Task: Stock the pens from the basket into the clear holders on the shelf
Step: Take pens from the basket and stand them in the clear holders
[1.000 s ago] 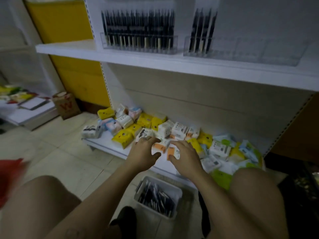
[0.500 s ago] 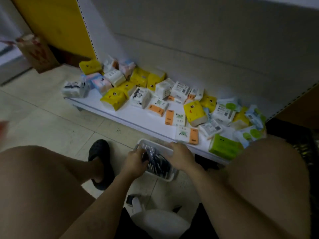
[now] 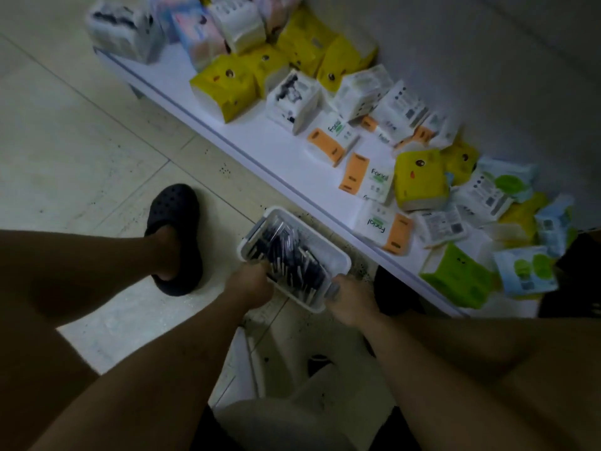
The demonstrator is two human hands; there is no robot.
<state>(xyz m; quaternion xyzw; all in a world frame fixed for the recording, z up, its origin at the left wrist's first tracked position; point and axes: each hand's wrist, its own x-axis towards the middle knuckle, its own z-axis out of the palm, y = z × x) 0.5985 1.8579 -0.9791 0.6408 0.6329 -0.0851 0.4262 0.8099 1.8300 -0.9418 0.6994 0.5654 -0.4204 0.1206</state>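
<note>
A person low over a pale tiled floor (image 3: pixel 81 151) holds a small white basket (image 3: pixel 325 244) with both bare hands. The basket lies at an angle just above or on the floor; which of the two cannot be told. It is filled with dark pens (image 3: pixel 286 252) with pale ends, heaped loosely and mostly running along its length. The left hand (image 3: pixel 252 284) is at the basket's near-left edge, its fingers curled together over the rim right beside the pens. The right hand (image 3: pixel 353 302) clasps the basket's near-right corner, the thumb pressed on the rim and the other fingers tucked under and out of sight. Just beyond the basket's far side runs a low white shelf (image 3: pixel 260 141) scattered with soft tissue packs. Orange-and-white packs (image 3: pixel 364 177) marked "Facial" lie closest beyond the basket, one nearly at the shelf edge above its far corner. Yellow packs (image 3: pixel 224 83) sit farther beyond the basket and to its left, among white and pastel ones blurred by motion. A green pack (image 3: pixel 455 276) lies to the basket's right, near the shelf's front edge. To the basket's left, well apart from it, a foot in a black perforated clog (image 3: pixel 177 236) stands flat on the tiles. On the near side of the basket, between the forearms, is a pale rounded object (image 3: pixel 279 424), too dim to identify.
</note>
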